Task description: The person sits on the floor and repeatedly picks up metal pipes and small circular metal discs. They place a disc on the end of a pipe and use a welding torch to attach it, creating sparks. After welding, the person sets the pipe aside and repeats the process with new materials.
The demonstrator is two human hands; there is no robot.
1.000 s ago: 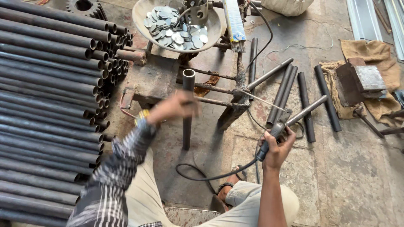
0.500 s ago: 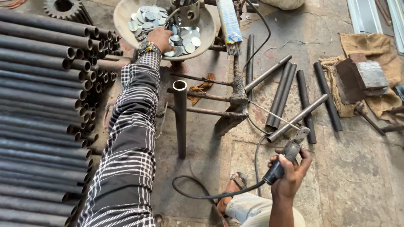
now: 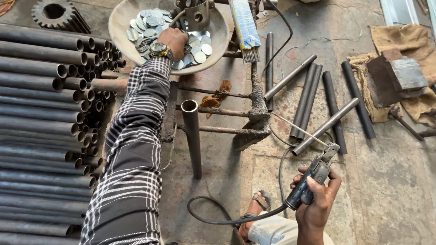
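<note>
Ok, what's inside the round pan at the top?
The pan holds a heap of flat round metal discs. The left hand rests among them and covers some, so whether it grips one cannot be seen.

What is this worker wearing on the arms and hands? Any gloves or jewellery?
No gloves: both hands are bare. The left arm wears a long black-and-white checked sleeve down to the wrist, where a wristwatch with a dark dial and yellowish trim sits next to the left hand. The right hand and its forearm are uncovered, with no sleeve, watch or ring visible.
</note>
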